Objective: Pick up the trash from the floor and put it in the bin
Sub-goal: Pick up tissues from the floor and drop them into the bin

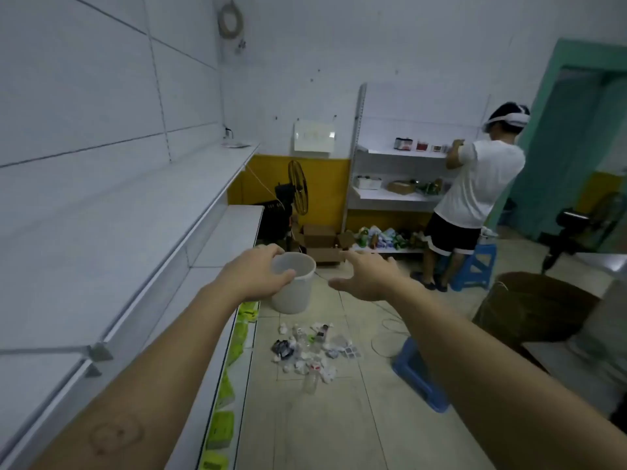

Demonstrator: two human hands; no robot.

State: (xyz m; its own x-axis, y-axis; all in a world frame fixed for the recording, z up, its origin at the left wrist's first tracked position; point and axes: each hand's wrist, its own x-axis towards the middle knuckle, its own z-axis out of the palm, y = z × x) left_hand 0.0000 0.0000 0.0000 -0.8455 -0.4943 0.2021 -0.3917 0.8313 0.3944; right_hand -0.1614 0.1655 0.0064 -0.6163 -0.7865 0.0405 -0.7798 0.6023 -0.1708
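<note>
A white plastic bin [295,293] stands on the tiled floor beside the left shelving. A pile of trash [307,349] lies on the floor just in front of it: crumpled white paper, a black wrapper [282,347], small bottles and a clear plastic bottle [310,381]. Both my arms are stretched forward above the floor. My left hand [252,274] has its fingers curved and apart, overlapping the bin's left rim in view, with nothing in it. My right hand [368,278] is spread open to the right of the bin, holding nothing.
Long white shelves [135,239] run along the left, with green packets [222,425] at floor level. A blue stool [419,376] and a loose cable [383,334] lie right of the trash. A person [475,188] stands at the back shelf. A brown sack [532,307] sits at the right.
</note>
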